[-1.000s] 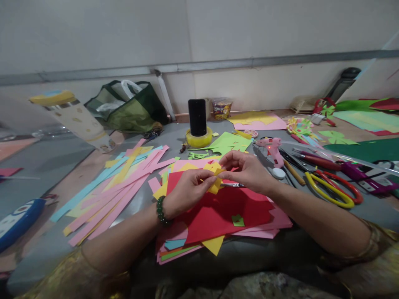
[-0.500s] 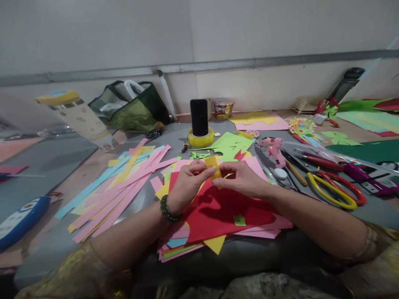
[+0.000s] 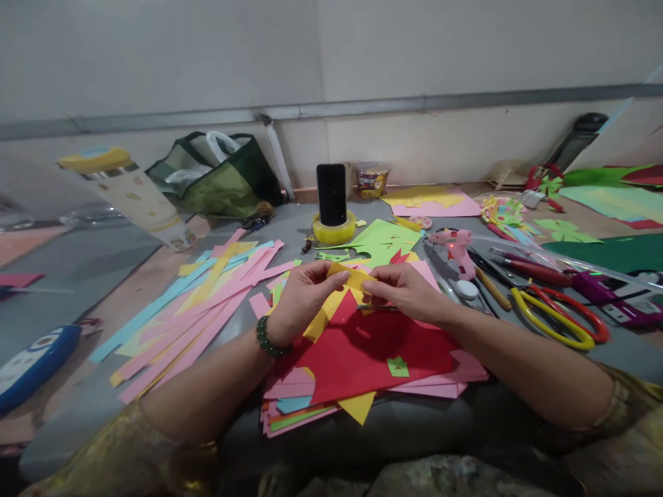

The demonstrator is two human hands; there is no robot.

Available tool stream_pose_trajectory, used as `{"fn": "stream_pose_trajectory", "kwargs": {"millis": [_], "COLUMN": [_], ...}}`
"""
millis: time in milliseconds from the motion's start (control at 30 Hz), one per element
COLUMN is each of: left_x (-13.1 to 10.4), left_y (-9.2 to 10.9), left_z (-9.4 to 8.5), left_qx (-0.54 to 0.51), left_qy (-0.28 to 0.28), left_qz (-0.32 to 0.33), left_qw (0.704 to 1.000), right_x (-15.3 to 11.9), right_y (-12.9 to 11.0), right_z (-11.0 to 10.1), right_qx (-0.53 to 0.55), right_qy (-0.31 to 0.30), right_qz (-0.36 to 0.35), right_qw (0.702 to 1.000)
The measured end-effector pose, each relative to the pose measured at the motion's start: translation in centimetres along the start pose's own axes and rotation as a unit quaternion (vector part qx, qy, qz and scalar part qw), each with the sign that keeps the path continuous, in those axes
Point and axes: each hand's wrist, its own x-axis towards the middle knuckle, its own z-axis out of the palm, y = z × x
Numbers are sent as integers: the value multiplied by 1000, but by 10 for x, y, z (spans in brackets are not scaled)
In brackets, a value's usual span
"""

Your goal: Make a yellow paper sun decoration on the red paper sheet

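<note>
A yellow paper strip (image 3: 352, 277) is stretched between my hands above a red sheet (image 3: 357, 352). My left hand (image 3: 303, 297) pinches its left end; a green bead bracelet circles that wrist. My right hand (image 3: 401, 293) pinches the other end, with a thin dark tool partly showing beneath its fingers. Another yellow strip (image 3: 322, 319) lies slanted just under my left hand. The red sheet rests on a stack of pink, blue and yellow paper, and a small green cut piece (image 3: 398, 366) lies on it.
Paper strips (image 3: 207, 304) spread at left beside a tilted tumbler (image 3: 139, 200). A phone (image 3: 332, 195) stands in a yellow tape roll (image 3: 336, 229) behind my hands. On the right are a pink glue gun (image 3: 456, 250), yellow-handled scissors (image 3: 549, 324) and a purple device (image 3: 616, 297).
The yellow paper between my hands now shows as a wider, flatter strip. My hands have moved slightly apart, and the slanted yellow strip below my left hand has come into view.
</note>
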Motion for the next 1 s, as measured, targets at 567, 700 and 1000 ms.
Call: {"fn": "stream_pose_trajectory", "kwargs": {"millis": [567, 700, 1000], "left_x": [2, 5, 21], "left_y": [8, 10, 11], "left_z": [-10, -13, -20], "left_qx": [167, 132, -103], "left_qy": [-227, -177, -8], "left_qz": [-21, -52, -266], "left_qw": [959, 974, 959], "right_x": [-4, -4, -4], "right_y": [-13, -21, -30], "right_z": [-17, -32, -54], "right_qx": [-299, -358, -507], "right_qy": [-58, -68, -218], "right_qz": [-65, 16, 175], "right_qw": [950, 931, 815]}}
